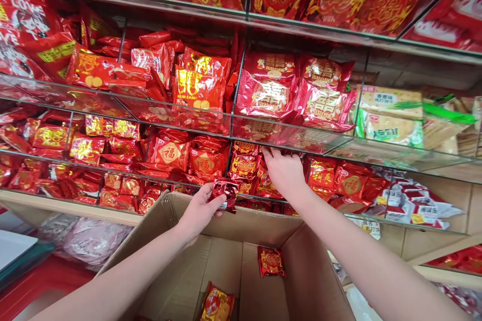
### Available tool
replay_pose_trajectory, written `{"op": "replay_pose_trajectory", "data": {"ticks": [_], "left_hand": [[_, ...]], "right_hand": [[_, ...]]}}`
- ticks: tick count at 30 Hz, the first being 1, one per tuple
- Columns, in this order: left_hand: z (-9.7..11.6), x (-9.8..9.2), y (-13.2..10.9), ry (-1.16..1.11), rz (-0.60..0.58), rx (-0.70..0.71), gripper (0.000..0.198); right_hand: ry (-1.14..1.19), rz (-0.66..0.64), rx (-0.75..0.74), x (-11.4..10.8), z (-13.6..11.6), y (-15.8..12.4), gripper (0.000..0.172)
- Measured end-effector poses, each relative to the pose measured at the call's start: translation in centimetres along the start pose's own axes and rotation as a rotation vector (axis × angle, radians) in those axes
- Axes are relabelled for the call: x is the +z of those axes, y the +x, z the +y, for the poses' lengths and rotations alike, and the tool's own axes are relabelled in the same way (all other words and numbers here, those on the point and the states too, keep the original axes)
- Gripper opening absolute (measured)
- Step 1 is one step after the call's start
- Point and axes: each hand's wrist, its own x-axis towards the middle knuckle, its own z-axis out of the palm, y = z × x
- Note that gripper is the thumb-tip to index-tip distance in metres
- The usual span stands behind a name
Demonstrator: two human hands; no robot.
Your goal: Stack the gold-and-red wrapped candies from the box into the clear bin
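My left hand (203,208) is closed on a small dark red snack packet (225,194), held above the far rim of an open cardboard box (259,225). My right hand (284,170) reaches into a lower shelf compartment, among small red and gold packets (265,180). Its fingertips are partly hidden behind the clear shelf front, so whether they grip a packet does not show. Inside the box lie a red packet (271,262) near the right wall and a red and gold packet (217,303) closer to me.
Shelves with clear dividers hold many red packets, among them large pink-red ones (267,93). Green and clear cracker packs (391,113) stand at the right, above white and maroon packets (414,200). Wrapped pale pink goods (94,238) lie left of the box, by a red tray (45,281).
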Motion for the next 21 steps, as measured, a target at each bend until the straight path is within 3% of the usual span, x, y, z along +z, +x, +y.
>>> {"op": "replay_pose_trajectory", "data": {"ticks": [7,15,21], "left_hand": [[0.2,0.2,-0.2,-0.011,0.02,0.011,0.025],[0.3,0.3,-0.1,-0.012,0.014,0.019,0.028],[0.4,0.1,-0.2,-0.063,-0.012,0.016,0.025]], "right_hand": [[0.005,-0.055,0.031,-0.4,-0.2,-1.4,0.047],[0.103,-0.166,0.093,-0.9,-0.9,-0.3,0.049],[0.131,-0.208,0.131,-1.7,-1.2,-1.0,0.05]]}}
